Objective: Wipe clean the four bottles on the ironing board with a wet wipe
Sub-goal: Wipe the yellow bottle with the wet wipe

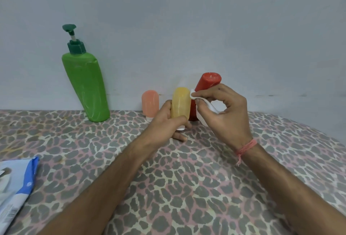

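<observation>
Left hand (pixel 164 120) is wrapped around the yellow bottle (pixel 180 103), right hand (pixel 224 107) pinching the wet wipe (pixel 194 96) against it. Can't tell whether the green bottle (pixel 86 87), pink bottle (pixel 150 103) or red bottle (pixel 206 85) are wiped yet.

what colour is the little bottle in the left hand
Yellow, translucent, with a white cap at the bottom: the small bottle, seen in the head view.
</observation>
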